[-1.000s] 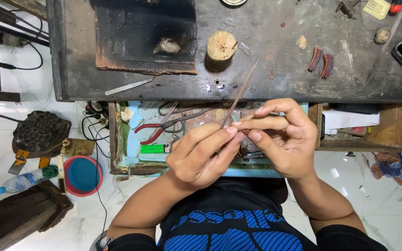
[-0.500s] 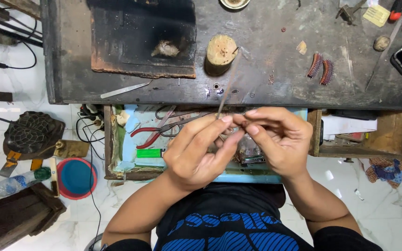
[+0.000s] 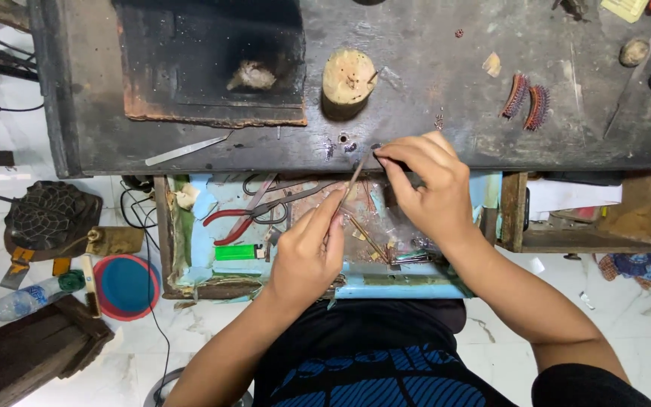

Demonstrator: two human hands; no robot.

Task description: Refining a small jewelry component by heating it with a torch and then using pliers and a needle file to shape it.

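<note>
The left hand (image 3: 307,252) has its fingers closed round the lower end of a thin rod (image 3: 352,181), which slants up over the open drawer (image 3: 190,279) to the bench edge (image 3: 265,154). The right hand (image 3: 427,188) pinches the rod's top end between thumb and forefinger. Best, I'd say, to steady both wrists and make small moves, as it looks flimsy

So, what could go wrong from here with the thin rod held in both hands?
The thin rod is pinched only at its ends by the left hand and right hand, so it may bend or slip. If dropped, it could vanish among the clutter in the open drawer, beside the red-handled pliers.
</note>
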